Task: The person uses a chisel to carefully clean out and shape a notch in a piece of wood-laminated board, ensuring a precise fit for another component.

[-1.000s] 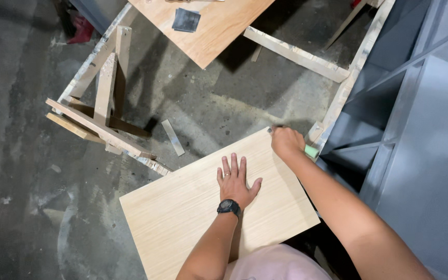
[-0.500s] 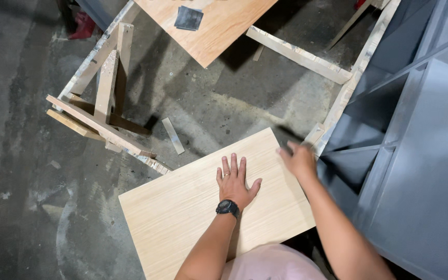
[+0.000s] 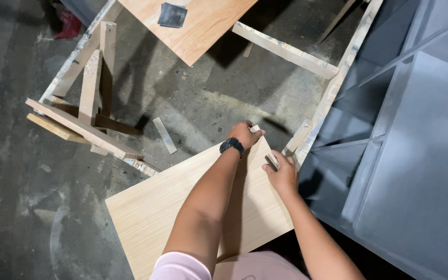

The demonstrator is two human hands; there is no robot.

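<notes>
hands (image 3: 265, 153) on plywood panel (image 3: 172, 212), wooden frame (image 3: 327, 98) beside

Carpentry workshop: plywood panels (image 3: 162, 218), timber frame (image 3: 286, 50).

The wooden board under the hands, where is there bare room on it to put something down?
The light board is bare on its near-left half, beside the left forearm. Its far corner is crowded: left hand and right hand, holding a small dark block.

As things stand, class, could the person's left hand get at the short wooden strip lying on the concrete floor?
Probably yes. The left hand grips the plywood panel's far corner, and the wooden strip lies on open floor to its left with nothing between them, though it would have to let go first.
</notes>
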